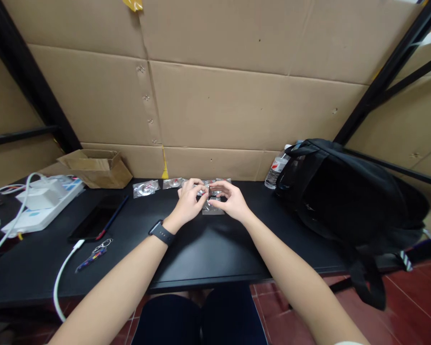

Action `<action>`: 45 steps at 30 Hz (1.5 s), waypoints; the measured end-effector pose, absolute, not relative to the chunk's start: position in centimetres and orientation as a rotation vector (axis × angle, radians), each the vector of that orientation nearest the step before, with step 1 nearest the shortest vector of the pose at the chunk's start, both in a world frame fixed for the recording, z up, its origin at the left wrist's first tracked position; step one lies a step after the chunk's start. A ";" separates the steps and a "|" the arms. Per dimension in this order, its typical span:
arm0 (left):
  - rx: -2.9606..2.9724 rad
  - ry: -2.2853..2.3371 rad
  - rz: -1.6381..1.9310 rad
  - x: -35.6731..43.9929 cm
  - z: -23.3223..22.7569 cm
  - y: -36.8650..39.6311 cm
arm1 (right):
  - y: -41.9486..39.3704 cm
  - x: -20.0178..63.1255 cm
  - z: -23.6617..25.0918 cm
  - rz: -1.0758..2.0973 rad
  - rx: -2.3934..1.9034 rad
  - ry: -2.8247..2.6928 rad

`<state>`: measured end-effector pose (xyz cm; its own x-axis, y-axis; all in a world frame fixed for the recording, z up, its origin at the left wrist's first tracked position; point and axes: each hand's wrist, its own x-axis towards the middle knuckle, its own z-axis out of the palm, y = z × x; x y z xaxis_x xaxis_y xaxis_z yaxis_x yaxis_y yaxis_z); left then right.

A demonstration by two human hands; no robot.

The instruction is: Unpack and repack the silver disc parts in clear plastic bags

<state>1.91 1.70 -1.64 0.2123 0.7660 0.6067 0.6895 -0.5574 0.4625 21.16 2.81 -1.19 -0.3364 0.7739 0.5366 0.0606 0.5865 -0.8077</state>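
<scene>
Both hands meet over the far middle of the black desk, around small shiny clear plastic packets. My left hand (189, 202), with a dark watch on its wrist, has thumb and forefinger closed at the edge of a clear plastic packet (213, 209). Opposite it, my right hand (235, 201) curls its thumb and fingers about the same packet. What lies inside it is too small to make out. Left of the hands are a packet with a round, ring-like item (145, 188) and another similar packet (173, 183). More packets behind the fingers are partly hidden.
Along the left are a power strip (45, 211), a paper bag (98, 168), a dark phone (97, 218), a pen (113, 215) and a keychain (92, 258). A water bottle (276, 170) and black backpack (348, 201) stand right. Cardboard (219, 105) walls the back.
</scene>
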 end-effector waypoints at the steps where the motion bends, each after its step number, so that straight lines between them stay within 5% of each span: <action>1: 2.405 1.452 1.274 1.9 -1.5 1.6 | 2.8 21.1 -1.3 0.871 -0.683 -1.773; 16: 2.613 1.492 1.371 1.8 -0.4 0.6 | 3.4 21.1 -1.9 1.163 -0.685 -1.611; 30: 2.330 1.321 1.453 1.5 0.1 0.8 | 4.0 21.4 -2.2 0.920 -0.794 -1.823; 39: 2.517 1.375 0.955 0.9 -1.1 1.7 | 3.8 21.8 -1.7 0.820 -0.871 -1.910; 45: 2.478 1.455 1.011 -1.3 -1.1 3.0 | 4.9 23.7 -1.2 0.519 -0.949 -1.995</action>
<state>-1.26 3.04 -1.13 0.3248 0.8070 0.4932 0.7437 -0.5401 0.3940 23.73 4.86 -1.23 -0.3556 0.7790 0.5164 0.4287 0.6269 -0.6506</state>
